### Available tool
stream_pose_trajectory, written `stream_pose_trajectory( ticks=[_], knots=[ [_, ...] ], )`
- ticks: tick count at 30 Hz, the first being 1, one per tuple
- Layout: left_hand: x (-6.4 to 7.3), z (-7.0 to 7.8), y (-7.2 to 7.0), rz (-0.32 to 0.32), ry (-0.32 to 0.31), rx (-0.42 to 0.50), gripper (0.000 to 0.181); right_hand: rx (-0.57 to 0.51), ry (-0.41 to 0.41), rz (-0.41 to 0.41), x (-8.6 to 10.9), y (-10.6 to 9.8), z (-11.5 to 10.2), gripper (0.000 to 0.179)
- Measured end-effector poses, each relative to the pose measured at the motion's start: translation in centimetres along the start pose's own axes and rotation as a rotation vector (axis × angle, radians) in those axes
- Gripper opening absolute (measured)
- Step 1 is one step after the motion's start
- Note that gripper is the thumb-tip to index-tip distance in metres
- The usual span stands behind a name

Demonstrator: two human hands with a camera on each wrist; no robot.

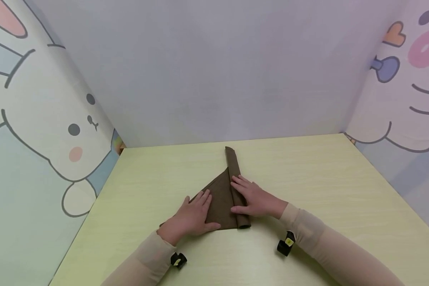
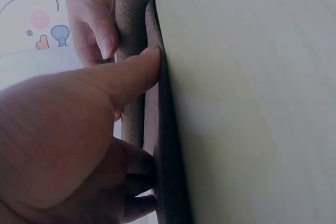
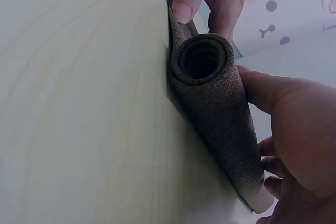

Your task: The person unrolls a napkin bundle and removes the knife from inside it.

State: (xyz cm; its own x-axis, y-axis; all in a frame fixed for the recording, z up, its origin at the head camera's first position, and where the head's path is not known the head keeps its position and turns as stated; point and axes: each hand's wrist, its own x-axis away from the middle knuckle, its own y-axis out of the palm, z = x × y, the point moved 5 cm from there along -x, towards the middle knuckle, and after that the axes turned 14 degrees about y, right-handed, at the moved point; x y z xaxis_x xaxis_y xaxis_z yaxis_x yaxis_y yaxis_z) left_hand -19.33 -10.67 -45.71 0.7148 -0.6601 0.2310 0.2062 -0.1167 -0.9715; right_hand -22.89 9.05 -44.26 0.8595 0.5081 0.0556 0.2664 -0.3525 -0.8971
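Observation:
A dark brown cloth [image 1: 221,198] lies on the table, partly a flat, layered triangle and partly a tight roll [image 1: 233,163] along its right edge. My left hand [image 1: 194,216] rests with spread fingers on the flat part, its thumb pointing toward the roll. Across the roll lies my right hand [image 1: 252,196], fingertips and thumb touching it from above. The right wrist view shows the hollow, spiralled end of the roll [image 3: 205,59], with the right hand [image 3: 294,124] against its upper side. In the left wrist view the left thumb [image 2: 131,74] presses the cloth beside the roll.
The pale wood-grain table [image 1: 289,171] extends around the cloth. A plain light wall [image 1: 214,71] stands behind it. Panels with a cartoon rabbit [image 1: 57,111] and a cartoon pig [image 1: 407,91] rise at the sides. Each sleeved wrist carries a small black camera.

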Motion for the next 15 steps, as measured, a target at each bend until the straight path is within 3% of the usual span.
stream_pose_trajectory(
  ticks=[15],
  knots=[
    [0.84, -0.74, -0.49, 0.0, 0.012, -0.003, 0.098, -0.044, 0.003, 0.004, 0.2, -0.14, -0.32, 0.089]
  ],
)
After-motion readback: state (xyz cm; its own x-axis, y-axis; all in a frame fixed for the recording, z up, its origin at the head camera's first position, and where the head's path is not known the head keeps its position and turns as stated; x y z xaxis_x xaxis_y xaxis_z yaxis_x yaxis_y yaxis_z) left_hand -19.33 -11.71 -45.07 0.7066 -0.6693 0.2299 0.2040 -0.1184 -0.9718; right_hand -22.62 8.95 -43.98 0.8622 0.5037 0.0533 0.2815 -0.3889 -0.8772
